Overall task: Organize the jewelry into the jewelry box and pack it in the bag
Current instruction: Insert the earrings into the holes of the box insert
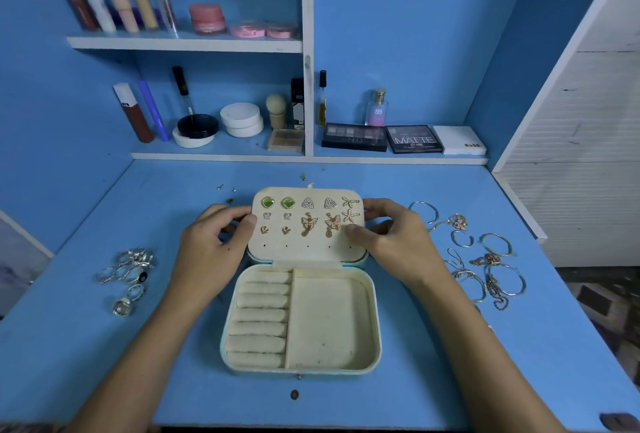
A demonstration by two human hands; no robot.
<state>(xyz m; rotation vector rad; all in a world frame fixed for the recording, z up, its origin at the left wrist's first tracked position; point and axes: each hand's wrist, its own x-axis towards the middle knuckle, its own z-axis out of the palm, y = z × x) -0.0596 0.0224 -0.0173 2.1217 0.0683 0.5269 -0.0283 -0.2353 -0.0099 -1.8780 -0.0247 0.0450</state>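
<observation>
Both the left hand (221, 235) and right hand (388, 231) pinch the earring panel (308, 224) by its side edges, propping it upright over the open box (301, 321) mid-tabletop (450, 363), likely to steady the earrings (308, 218).

Dim bluish light, warped edges.

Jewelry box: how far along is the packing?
Done: earrings fill the lid panel. In hand: left hand and right hand hold that panel's sides. Left: rings and bracelets on the desk; ring rolls and tray empty; no bag visible.
</observation>
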